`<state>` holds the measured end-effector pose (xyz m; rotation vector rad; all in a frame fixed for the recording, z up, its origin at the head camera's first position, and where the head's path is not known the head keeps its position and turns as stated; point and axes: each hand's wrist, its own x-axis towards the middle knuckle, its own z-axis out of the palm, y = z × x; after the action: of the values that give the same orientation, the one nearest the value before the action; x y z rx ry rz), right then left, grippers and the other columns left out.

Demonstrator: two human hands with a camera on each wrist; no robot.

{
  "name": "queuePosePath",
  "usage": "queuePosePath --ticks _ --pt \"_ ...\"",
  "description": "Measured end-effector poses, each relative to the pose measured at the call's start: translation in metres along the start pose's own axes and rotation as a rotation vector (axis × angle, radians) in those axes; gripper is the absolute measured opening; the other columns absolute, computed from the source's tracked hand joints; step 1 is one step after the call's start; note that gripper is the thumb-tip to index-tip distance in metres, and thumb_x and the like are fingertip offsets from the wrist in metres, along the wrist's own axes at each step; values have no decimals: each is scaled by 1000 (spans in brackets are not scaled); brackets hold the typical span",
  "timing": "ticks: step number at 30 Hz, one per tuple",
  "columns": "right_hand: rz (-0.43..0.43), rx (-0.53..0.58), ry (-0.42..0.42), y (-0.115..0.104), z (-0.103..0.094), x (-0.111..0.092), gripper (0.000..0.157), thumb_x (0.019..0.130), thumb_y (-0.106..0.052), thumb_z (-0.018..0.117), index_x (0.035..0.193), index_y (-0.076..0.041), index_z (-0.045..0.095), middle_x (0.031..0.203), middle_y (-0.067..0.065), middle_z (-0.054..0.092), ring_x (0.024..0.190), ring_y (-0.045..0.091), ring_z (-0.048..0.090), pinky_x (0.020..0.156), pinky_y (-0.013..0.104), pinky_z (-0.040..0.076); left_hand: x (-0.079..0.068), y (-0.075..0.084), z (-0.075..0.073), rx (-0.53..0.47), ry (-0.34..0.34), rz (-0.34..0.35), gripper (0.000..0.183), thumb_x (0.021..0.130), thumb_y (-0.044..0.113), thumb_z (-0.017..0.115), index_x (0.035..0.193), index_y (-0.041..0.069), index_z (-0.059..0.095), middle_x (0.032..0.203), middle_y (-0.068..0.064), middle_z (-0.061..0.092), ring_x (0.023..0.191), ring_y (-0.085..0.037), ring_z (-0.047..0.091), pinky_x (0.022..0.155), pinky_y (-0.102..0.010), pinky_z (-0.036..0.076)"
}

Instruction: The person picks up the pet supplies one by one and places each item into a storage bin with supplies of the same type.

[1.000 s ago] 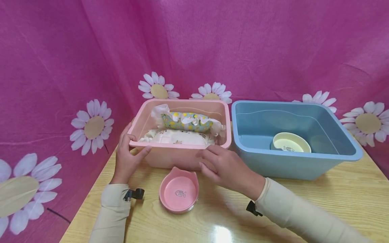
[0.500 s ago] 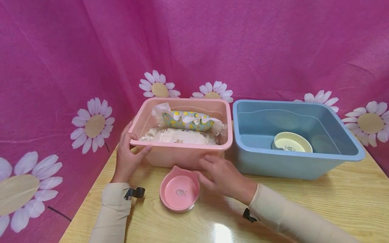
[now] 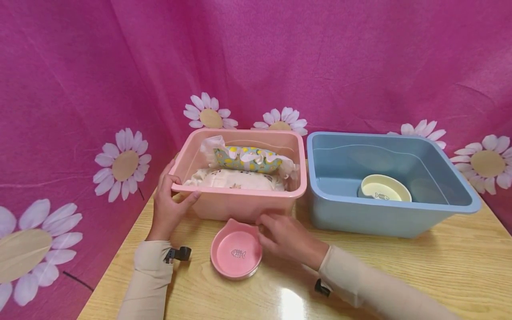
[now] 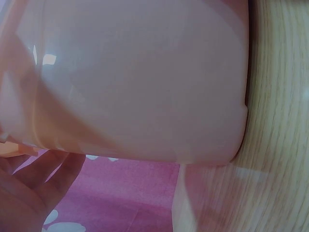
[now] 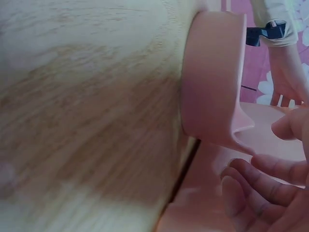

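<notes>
A: Where is the pink cat-eared bowl (image 3: 236, 262)?
B: It's sitting upright on the worktop (image 3: 212, 302). Your right hand (image 3: 290, 238) is hovering at its rim, thumb and fingers apart.
A: My left hand (image 3: 167, 213)?
B: Gripping the pink bin (image 3: 236, 205) by its near corner. Beyond, the blue bin (image 3: 384, 218) is holding a cream bowl (image 3: 391, 189).

Lowered the right hand (image 3: 286, 238) from the front rim of the pink bin (image 3: 236, 205) to the right-hand ear of the pink bowl (image 3: 236, 262). Brought the fingertips (image 5: 261, 162) close about that ear, contact hard to tell.
</notes>
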<state>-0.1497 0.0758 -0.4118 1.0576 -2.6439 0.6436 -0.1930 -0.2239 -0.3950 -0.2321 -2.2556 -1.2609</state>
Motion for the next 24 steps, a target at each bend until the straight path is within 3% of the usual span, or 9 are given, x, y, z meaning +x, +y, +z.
queuePosePath --ticks 7,14,21,24 --pt "40 32 -10 1 10 -1 14 80 -26 60 90 -16 57 74 -9 50 63 6 45 53 20 41 0 -4 0 5 1 4 47 67 30 78 93 13 42 143 14 27 126 -11 32 93 -40 41" --pt "50 182 -13 8 19 3 16 81 -22 62 94 -14 59 83 -8 57 74 7 52 69 24 46 0 -4 0 3 -6 -3 48 68 31 78 94 12 42 143 14 27 127 -11 31 92 -40 42" --pt "75 280 -30 15 22 5 6 81 -21 63 83 -17 59 73 -3 55 69 14 51 63 22 42 -3 22 -4 -19 -15 -8 47 69 22 77 94 3 42 144 2 29 127 -17 32 92 -43 41" --pt "82 293 -40 17 23 6 13 82 -23 63 73 -18 55 64 0 52 61 11 46 53 20 38 -5 33 -6 -21 -12 -3 46 70 20 76 94 1 41 144 -3 29 127 -20 32 93 -44 40"
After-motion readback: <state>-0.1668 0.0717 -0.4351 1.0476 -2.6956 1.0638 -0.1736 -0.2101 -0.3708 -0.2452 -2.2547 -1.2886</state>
